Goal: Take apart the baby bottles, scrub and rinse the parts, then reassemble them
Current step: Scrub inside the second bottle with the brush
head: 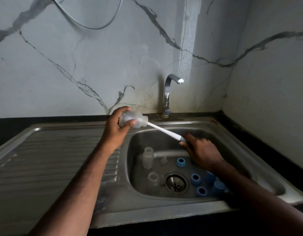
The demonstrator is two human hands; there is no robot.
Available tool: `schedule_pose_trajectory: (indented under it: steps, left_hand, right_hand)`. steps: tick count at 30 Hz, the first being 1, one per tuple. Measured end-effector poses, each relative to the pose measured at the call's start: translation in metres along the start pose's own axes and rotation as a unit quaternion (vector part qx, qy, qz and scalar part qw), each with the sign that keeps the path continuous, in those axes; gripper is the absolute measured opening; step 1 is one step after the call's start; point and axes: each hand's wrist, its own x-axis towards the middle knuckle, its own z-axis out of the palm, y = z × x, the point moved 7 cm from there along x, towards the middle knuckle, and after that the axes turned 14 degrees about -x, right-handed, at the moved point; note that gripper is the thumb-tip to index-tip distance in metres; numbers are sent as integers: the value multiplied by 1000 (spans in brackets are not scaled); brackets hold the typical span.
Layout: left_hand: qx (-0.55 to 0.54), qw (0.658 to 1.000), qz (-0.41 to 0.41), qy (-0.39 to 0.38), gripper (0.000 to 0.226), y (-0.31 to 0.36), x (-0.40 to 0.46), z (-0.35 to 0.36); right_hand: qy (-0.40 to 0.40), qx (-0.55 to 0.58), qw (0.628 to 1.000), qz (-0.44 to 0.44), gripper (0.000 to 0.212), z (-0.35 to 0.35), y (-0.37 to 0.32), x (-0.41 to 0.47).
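Observation:
My left hand (115,126) grips a clear baby bottle (138,119), held on its side above the sink's back left rim, mouth pointing right. A white bottle brush (162,129) goes into that mouth; my right hand (201,150) holds its grey handle end over the basin. The brush head is hidden inside the bottle. In the steel sink (259,169) stand two more clear bottles (148,157) (153,178), a small clear teat (163,160) and several blue screw rings (181,162) and blue caps (218,187).
A chrome tap (168,94) rises behind the basin, with no water running. The drain (176,183) sits in the basin's middle. A ribbed steel draining board (50,159) stretches to the left. Marble-patterned walls close the back and right side.

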Motion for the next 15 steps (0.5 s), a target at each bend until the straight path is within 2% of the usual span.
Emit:
schedule_pose_trajectory:
  steps: [2,7,10,13,15]
  left_hand:
    - [86,995,23,-46,40,0,0,-4]
    - [87,986,-43,-132,39,-2,-1,-12]
    - [5,981,-144,-129,49,-4,-5,-7]
    - [-104,970,-198,-99,61,-5,-8,-5]
    - [-126,970,-191,-81,49,-6,-8,-4]
  right_hand:
    - [-4,-13,1000,-12,38,-1,-3,0]
    - [17,-138,989,-41,44,-29,9,0]
    - [33,-78,994,-63,44,-40,16,-6]
    - [63,12,996,-56,43,-34,24,-9]
    - [26,78,995,-52,42,-19,24,-7]
